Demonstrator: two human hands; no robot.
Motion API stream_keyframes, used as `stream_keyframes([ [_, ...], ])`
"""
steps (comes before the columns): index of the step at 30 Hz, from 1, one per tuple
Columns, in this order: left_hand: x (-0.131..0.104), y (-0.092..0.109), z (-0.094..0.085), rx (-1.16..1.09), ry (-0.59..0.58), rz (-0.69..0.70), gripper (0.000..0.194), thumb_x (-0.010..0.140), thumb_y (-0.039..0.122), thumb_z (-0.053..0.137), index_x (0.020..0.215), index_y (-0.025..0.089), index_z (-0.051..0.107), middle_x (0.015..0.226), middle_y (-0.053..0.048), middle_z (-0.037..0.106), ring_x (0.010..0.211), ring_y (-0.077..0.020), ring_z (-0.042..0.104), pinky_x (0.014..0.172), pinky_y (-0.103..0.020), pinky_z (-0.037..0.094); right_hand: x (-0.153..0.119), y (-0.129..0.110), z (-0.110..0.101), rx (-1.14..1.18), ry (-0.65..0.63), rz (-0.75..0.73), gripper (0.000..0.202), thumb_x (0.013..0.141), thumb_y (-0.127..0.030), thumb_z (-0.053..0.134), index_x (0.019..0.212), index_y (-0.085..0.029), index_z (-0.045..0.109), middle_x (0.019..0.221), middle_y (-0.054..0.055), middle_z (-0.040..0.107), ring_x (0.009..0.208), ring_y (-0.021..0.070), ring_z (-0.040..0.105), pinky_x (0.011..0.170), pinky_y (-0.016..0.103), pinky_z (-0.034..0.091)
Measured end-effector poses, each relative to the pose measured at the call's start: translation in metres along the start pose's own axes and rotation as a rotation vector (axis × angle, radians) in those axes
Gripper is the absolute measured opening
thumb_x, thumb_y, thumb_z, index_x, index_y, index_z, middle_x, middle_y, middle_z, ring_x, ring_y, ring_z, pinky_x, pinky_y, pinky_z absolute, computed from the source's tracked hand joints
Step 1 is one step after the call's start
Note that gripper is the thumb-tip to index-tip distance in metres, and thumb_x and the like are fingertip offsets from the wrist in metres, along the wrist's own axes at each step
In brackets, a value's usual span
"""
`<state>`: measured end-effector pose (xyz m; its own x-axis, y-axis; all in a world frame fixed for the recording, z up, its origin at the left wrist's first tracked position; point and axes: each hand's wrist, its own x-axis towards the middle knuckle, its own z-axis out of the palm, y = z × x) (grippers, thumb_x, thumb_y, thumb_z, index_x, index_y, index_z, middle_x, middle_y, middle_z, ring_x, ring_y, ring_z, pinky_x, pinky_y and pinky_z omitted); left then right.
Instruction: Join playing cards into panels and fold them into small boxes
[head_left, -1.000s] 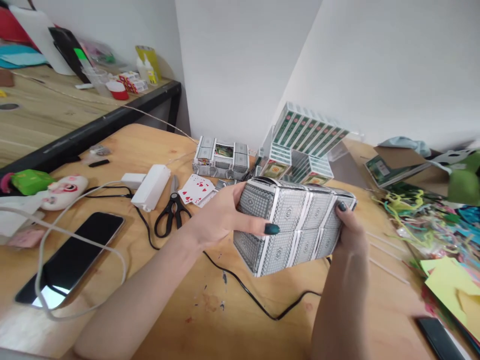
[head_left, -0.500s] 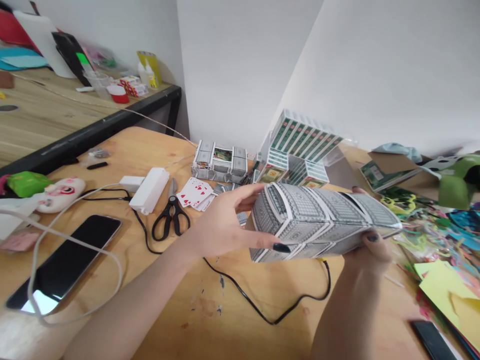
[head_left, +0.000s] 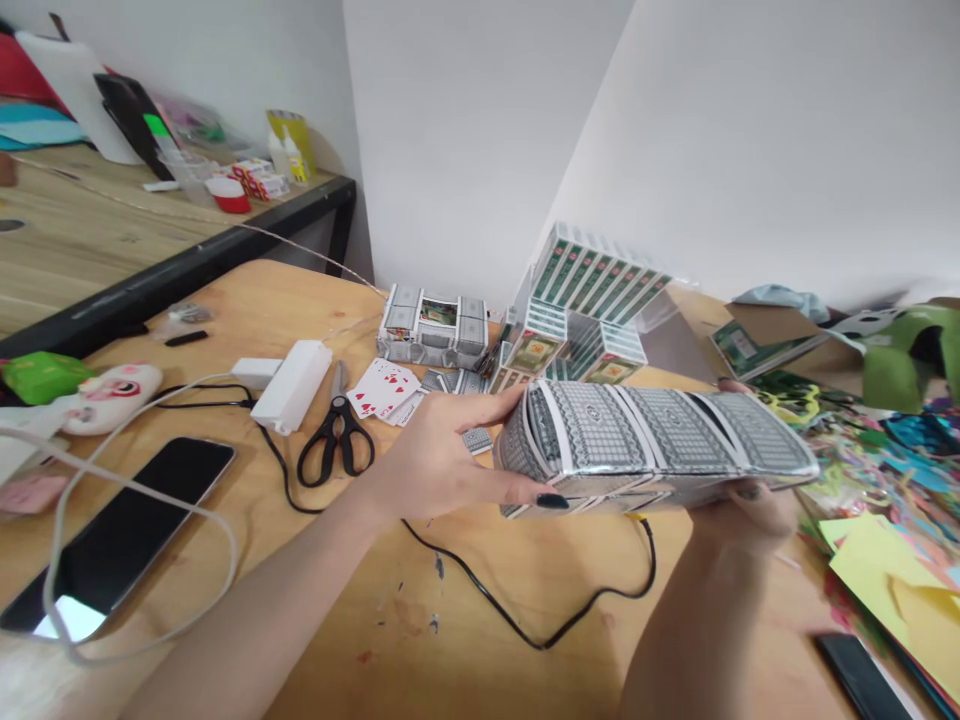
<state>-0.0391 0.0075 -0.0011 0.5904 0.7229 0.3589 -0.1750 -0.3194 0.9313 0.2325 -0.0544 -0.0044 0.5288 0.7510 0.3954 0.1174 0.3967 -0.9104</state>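
Both hands hold a long box made of grey-backed playing cards (head_left: 645,430) above the table. My left hand (head_left: 450,450) grips its left end, thumb along the near side and fingers behind. At the right end, my right hand (head_left: 742,510) supports it from below, with a fingertip showing at the far edge. Curved card bands cover its top, and a dark gap shows between two of them. Behind it on the table stands a similar card structure (head_left: 433,325) with an opening on top. Loose playing cards (head_left: 386,388), some face up, lie in front of that.
Black-handled scissors (head_left: 337,430), a white adapter (head_left: 294,385) and a phone (head_left: 142,530) with a looped white cable lie at left. Boxed card decks (head_left: 600,275) are stacked behind. Coloured paper (head_left: 892,570) and scraps cover the right. A black cord (head_left: 480,580) crosses the near table.
The card box has tilted so more of its top faces me and less of its near side shows. Both hands keep their hold. The view has shifted slightly.
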Motion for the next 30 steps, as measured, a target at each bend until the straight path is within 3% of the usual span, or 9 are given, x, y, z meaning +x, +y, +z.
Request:
stream_keyframes([
  [5, 0.004, -0.004, 0.001, -0.136, -0.035, -0.1, 0.07, 0.066, 0.029, 0.082, 0.13, 0.016, 0.057, 0.13, -0.011, 0.061, 0.12, -0.0282, 0.057, 0.105, -0.039, 0.043, -0.001, -0.002, 0.005, 0.117, 0.045, 0.013, 0.067, 0.04, -0.03, 0.073, 0.107, -0.025, 0.063, 0.102, 0.01, 0.07, 0.091, 0.0347, 0.067, 0.079, 0.051, 0.054],
  [10, 0.007, -0.008, 0.003, -0.205, -0.078, -0.17, 0.057, 0.075, 0.031, 0.075, 0.128, 0.021, 0.058, 0.125, -0.008, 0.064, 0.109, -0.0247, 0.063, 0.096, -0.037, 0.048, -0.001, 0.001, 0.01, 0.145, 0.064, 0.103, 0.062, 0.042, -0.025, 0.072, 0.103, -0.021, 0.065, 0.107, 0.013, 0.069, 0.097, 0.035, 0.066, 0.082, 0.047, 0.053],
  [14, 0.011, -0.019, -0.003, -0.293, -0.106, -0.132, 0.065, 0.073, 0.044, 0.075, 0.131, 0.023, 0.054, 0.133, -0.01, 0.058, 0.119, -0.0261, 0.056, 0.103, -0.039, 0.042, 0.001, 0.002, 0.009, 0.181, 0.094, 0.103, 0.06, 0.041, -0.026, 0.073, 0.101, -0.021, 0.066, 0.109, 0.012, 0.069, 0.1, 0.0357, 0.065, 0.084, 0.048, 0.053],
  [16, 0.015, -0.029, -0.01, -0.315, -0.102, -0.127, 0.062, 0.081, 0.056, 0.061, 0.132, 0.022, 0.053, 0.133, -0.012, 0.058, 0.12, -0.0265, 0.055, 0.102, -0.039, 0.043, 0.001, 0.0, 0.007, 0.209, 0.116, 0.102, 0.058, 0.043, -0.025, 0.073, 0.1, -0.022, 0.066, 0.108, 0.011, 0.069, 0.1, 0.0347, 0.066, 0.085, 0.047, 0.053],
  [19, 0.019, -0.053, -0.02, -0.036, -0.072, -0.267, 0.057, 0.095, 0.054, 0.029, 0.131, 0.017, 0.053, 0.122, -0.015, 0.063, 0.106, -0.0247, 0.063, 0.091, -0.039, 0.049, 0.001, -0.004, 0.005, 0.216, 0.142, 0.142, 0.053, 0.046, -0.023, 0.074, 0.098, -0.023, 0.066, 0.104, 0.009, 0.071, 0.099, 0.0329, 0.067, 0.085, 0.045, 0.054],
  [21, 0.019, -0.072, -0.023, 0.532, -0.096, -0.429, 0.042, 0.094, 0.041, 0.04, 0.125, 0.018, 0.056, 0.115, -0.011, 0.066, 0.1, -0.0225, 0.064, 0.089, -0.036, 0.048, 0.0, -0.005, 0.004, 0.215, 0.154, 0.184, 0.047, 0.048, -0.023, 0.075, 0.095, -0.021, 0.066, 0.1, 0.009, 0.072, 0.099, 0.0326, 0.067, 0.084, 0.045, 0.054],
  [22, 0.018, -0.08, -0.024, 0.639, -0.107, -0.467, 0.038, 0.087, 0.036, 0.054, 0.119, 0.017, 0.061, 0.112, -0.012, 0.067, 0.104, -0.0266, 0.062, 0.091, -0.039, 0.046, 0.0, -0.005, 0.003, 0.214, 0.16, 0.207, 0.044, 0.049, -0.024, 0.075, 0.092, -0.019, 0.067, 0.098, 0.01, 0.072, 0.099, 0.0326, 0.067, 0.084, 0.044, 0.055],
  [25, 0.014, -0.098, -0.02, 0.805, -0.114, -0.522, 0.046, 0.062, 0.021, 0.076, 0.106, 0.013, 0.066, 0.117, -0.018, 0.062, 0.115, -0.0388, 0.052, 0.096, -0.047, 0.04, 0.0, -0.004, 0.002, 0.204, 0.165, 0.254, 0.036, 0.05, -0.024, 0.076, 0.084, -0.016, 0.067, 0.092, 0.012, 0.072, 0.098, 0.0324, 0.067, 0.083, 0.043, 0.056],
  [30, 0.012, -0.106, -0.016, 0.883, -0.123, -0.59, 0.052, 0.055, 0.016, 0.077, 0.106, 0.011, 0.064, 0.113, -0.02, 0.064, 0.111, -0.0392, 0.055, 0.091, -0.044, 0.043, 0.0, -0.004, 0.004, 0.197, 0.144, 0.252, 0.029, 0.051, -0.023, 0.077, 0.078, -0.017, 0.068, 0.088, 0.01, 0.073, 0.096, 0.0323, 0.068, 0.082, 0.043, 0.057],
])
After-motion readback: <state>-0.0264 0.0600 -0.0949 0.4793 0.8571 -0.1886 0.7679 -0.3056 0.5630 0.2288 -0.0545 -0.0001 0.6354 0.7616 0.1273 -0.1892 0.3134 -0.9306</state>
